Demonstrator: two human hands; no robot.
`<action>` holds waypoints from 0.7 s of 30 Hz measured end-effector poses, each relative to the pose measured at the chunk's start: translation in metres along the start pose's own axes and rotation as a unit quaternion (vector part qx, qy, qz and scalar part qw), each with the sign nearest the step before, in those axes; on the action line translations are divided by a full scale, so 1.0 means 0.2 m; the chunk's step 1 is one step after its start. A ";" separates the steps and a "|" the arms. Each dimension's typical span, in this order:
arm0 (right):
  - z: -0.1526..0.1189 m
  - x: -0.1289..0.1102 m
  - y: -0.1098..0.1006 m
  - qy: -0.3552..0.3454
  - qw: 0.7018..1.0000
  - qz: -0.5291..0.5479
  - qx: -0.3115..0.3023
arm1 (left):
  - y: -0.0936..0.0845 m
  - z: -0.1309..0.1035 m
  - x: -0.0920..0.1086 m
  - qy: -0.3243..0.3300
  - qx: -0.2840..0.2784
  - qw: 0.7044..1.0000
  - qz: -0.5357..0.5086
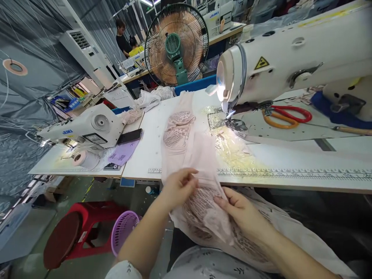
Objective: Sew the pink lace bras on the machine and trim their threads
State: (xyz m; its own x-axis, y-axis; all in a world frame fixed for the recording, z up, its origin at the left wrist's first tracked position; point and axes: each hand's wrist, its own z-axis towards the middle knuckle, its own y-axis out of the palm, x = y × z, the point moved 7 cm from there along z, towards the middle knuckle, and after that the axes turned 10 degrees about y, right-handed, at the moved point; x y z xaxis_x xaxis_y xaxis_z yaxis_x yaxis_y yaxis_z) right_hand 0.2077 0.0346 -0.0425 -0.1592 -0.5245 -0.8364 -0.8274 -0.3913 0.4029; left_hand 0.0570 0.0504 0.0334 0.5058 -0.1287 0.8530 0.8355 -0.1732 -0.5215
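Pale pink lace fabric (203,209) hangs over the table's front edge and onto my lap, with more of it lying flat on the white table. My left hand (180,188) is at the fabric's left side near the edge, fingers curled, thumb and fingertips close together over the lace. On the right side, my right hand (238,209) pinches the fabric's border between thumb and fingers. Beyond my hands, a lace cup piece (177,133) lies on the table. The sewing machine's needle area (229,114) is lit, up and to the right of both hands.
Red and orange scissors (286,117) lie right of the needle. A ruler strip (290,174) runs along the front edge. At left are a phone (130,136), a purple paper (123,152) and another sewing machine (87,126). A fan (176,44) stands behind; people are farther back.
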 end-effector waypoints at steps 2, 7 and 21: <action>-0.03 0.00 -0.03 0.038 0.997 0.070 -0.001 | -0.14 0.08 0.00 0.012 0.071 0.988 0.134; -0.08 -0.01 -0.07 0.099 0.987 0.123 -0.016 | -0.18 0.44 -0.03 0.031 0.054 0.961 0.270; -0.40 0.13 -0.37 0.110 0.985 0.066 0.113 | -0.09 0.54 0.08 0.129 -0.027 0.949 0.286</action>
State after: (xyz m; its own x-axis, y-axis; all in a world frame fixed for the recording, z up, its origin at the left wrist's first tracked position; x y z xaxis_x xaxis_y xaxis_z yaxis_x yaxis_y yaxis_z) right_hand 0.3079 -0.0099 -0.0636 -0.1739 -0.7210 -0.6708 -0.9100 -0.1428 0.3893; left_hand 0.0735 0.1573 0.0583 0.7979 -0.4502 0.4008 0.4243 -0.0528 -0.9040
